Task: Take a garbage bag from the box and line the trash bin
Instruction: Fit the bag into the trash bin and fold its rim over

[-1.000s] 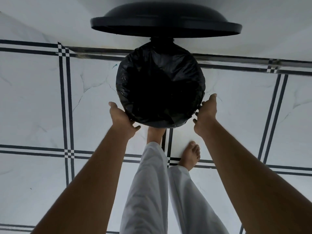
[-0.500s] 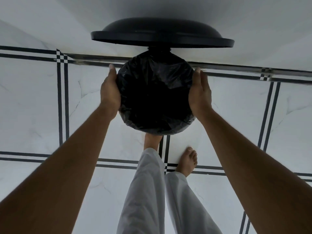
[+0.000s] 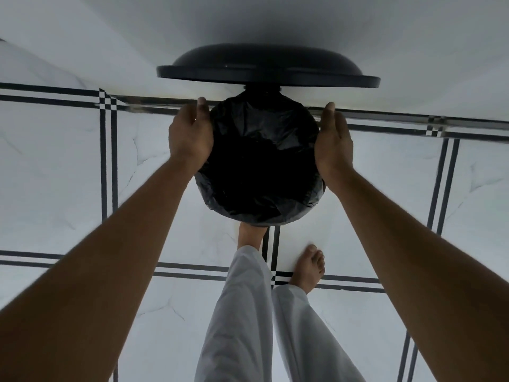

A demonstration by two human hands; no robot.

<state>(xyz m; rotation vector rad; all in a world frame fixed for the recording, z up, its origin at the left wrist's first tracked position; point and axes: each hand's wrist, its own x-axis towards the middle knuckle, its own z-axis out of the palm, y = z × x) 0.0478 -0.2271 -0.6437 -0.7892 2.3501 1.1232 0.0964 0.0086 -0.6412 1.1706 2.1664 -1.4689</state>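
A round trash bin stands on the floor in front of me with its black lid [image 3: 267, 67] tipped up at the back. A black garbage bag [image 3: 261, 161] lies inside the bin and is folded out over the whole rim, hiding the bin's walls. My left hand [image 3: 190, 136] cups the left side of the rim, fingers curled against the bag. On the right side my right hand [image 3: 334, 142] presses its palm on the bag, fingers together and pointing away from me. The garbage bag box is not in view.
The floor is white tile with black double lines [image 3: 108, 175]. A white wall [image 3: 275, 20] rises just behind the bin. My bare right foot [image 3: 308, 268] stands near the bin; my left foot [image 3: 252, 234] reaches under its front edge.
Both hands have slid from the bin's near edge along its sides to the far part of the rim. The bag's overhang now sits tighter around the rim.
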